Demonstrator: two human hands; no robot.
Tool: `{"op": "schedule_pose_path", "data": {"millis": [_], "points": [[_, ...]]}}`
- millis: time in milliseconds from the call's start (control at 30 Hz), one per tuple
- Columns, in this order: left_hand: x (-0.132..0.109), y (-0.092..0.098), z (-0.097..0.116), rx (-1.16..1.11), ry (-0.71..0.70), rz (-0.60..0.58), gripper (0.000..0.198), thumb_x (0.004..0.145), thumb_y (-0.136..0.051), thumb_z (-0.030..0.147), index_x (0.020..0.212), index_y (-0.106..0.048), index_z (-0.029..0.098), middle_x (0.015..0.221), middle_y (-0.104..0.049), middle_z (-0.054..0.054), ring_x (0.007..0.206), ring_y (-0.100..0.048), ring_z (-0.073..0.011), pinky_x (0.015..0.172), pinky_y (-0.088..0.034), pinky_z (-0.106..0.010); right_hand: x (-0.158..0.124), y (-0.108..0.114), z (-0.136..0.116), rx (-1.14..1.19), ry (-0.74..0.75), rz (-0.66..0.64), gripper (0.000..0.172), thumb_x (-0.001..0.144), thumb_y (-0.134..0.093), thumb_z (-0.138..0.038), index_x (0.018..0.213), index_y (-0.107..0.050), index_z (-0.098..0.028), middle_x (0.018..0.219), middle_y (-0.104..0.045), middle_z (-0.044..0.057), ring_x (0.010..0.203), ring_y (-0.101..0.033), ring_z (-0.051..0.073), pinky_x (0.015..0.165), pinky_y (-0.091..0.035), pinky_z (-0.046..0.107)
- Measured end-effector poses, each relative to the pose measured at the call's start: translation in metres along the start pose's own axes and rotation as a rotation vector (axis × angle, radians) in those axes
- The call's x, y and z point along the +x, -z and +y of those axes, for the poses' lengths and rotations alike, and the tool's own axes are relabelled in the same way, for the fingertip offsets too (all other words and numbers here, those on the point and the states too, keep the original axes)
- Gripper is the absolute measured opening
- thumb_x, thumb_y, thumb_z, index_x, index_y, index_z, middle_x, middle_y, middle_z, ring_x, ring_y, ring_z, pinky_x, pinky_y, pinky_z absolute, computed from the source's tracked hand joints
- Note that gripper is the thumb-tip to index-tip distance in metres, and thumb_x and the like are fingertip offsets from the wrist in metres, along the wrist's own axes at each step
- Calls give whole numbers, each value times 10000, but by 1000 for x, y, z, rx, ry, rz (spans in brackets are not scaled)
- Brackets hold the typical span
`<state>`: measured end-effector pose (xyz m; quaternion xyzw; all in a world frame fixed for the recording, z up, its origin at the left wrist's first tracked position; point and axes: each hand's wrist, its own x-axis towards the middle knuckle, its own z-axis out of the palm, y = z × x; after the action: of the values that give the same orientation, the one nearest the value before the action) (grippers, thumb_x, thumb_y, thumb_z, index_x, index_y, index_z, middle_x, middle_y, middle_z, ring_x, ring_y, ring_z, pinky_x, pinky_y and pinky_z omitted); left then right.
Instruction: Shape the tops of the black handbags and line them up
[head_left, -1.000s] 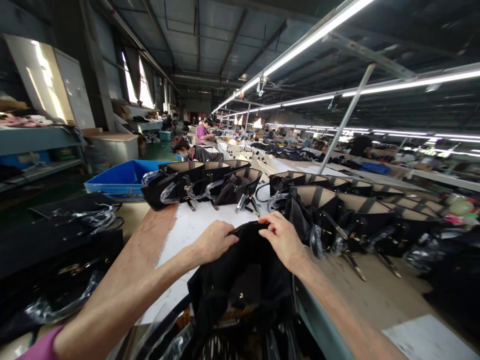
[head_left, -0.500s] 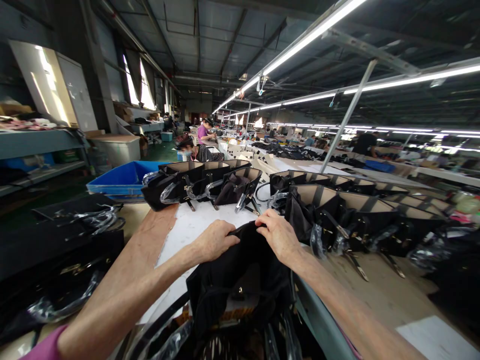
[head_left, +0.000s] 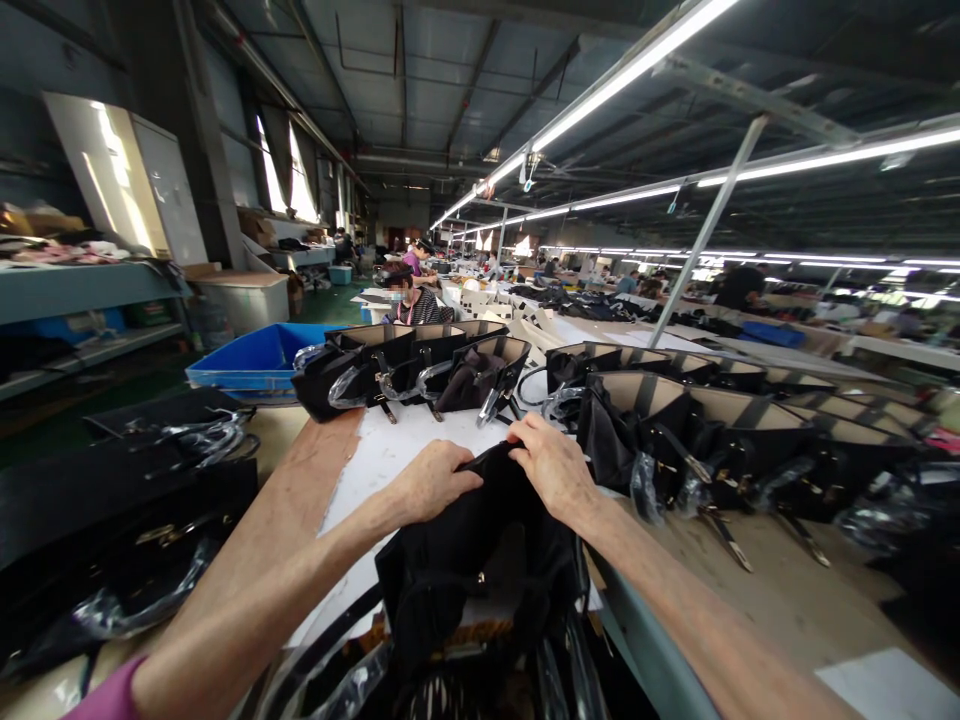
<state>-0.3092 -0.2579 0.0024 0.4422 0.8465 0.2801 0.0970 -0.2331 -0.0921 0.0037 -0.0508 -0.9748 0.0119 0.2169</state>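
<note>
In the head view a black handbag (head_left: 495, 540) hangs between my arms, close to my body at the table's edge. My left hand (head_left: 435, 480) pinches its top edge from the left, thumb and fingers closed on the fabric. From the right, my right hand (head_left: 551, 465) grips the same edge a short way off, fingers folded over it. A small gold-coloured stud shows on the bag's front. Handles wrapped in clear plastic (head_left: 356, 685) hang at the bottom of the view. Shadow hides the bag's lower part.
Rows of black bags with beige linings (head_left: 705, 430) stand on the right of the table. More bags (head_left: 412, 365) stand beyond my hands, beside a blue bin (head_left: 247, 365). Black bags (head_left: 127, 520) lie at left. A person in stripes (head_left: 420, 305) sits farther back.
My hands keep their grip on the bag's top edge and barely move. The view has shifted slightly left. The seated person in stripes has raised their head.
</note>
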Motion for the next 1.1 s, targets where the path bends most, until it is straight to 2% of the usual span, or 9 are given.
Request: {"op": "schedule_pose_path", "data": {"millis": [200, 400, 567, 667, 800, 967, 1100], "points": [[-1, -1, -2, -22, -5, -4, 223, 713, -426, 291, 651, -574, 135, 537, -482, 29, 519, -420, -93, 479, -269, -209, -1, 0, -2, 25, -4, 11, 103, 764, -526, -151, 825, -560, -227, 907, -530, -18, 751, -519, 116, 579, -304, 230], [-1, -2, 3, -15, -5, -6, 224, 715, -441, 299, 637, -568, 133, 532, -483, 30, 507, -416, -90, 468, -263, -206, 1, 0, 0, 21, -37, 1, 134, 777, -456, -144, 704, -552, -203, 842, -535, -13, 675, -500, 101, 532, -267, 237], [-2, 1, 6, 56, 57, 19, 230, 731, -430, 268, 668, -605, 134, 534, -506, 16, 512, -438, -97, 477, -272, -210, -2, 1, -2, 202, -121, -8, 93, 743, -452, -138, 718, -511, -205, 656, -517, -35, 596, -491, 97, 520, -276, 222], [-2, 3, 3, 126, 89, 59, 230, 738, -425, 248, 692, -619, 134, 562, -544, -1, 531, -460, -104, 492, -274, -217, -6, 0, -3, 243, -112, -23, 81, 727, -456, -137, 716, -495, -207, 605, -481, -48, 553, -472, 92, 503, -271, 216], [-3, 2, 0, 165, 70, 80, 233, 744, -417, 245, 706, -619, 136, 614, -585, -24, 562, -483, -115, 512, -288, -225, -5, -2, -1, 228, -46, -31, 85, 730, -454, -128, 709, -488, -203, 630, -484, -48, 554, -463, 88, 503, -265, 217], [-3, 3, 5, 161, 72, 62, 273, 771, -397, 279, 710, -625, 141, 636, -604, -29, 570, -498, -119, 531, -306, -231, 6, -5, 1, 134, 29, 25, 136, 718, -430, -73, 693, -490, -192, 809, -540, -27, 656, -478, 95, 564, -271, 225], [-3, 2, 10, 128, 78, 39, 287, 786, -388, 286, 703, -621, 140, 618, -600, -24, 564, -501, -115, 519, -311, -222, 11, -5, 5, 125, -5, -9, 108, 717, -464, -103, 661, -488, -192, 740, -541, -30, 680, -473, 113, 594, -266, 231]]}}
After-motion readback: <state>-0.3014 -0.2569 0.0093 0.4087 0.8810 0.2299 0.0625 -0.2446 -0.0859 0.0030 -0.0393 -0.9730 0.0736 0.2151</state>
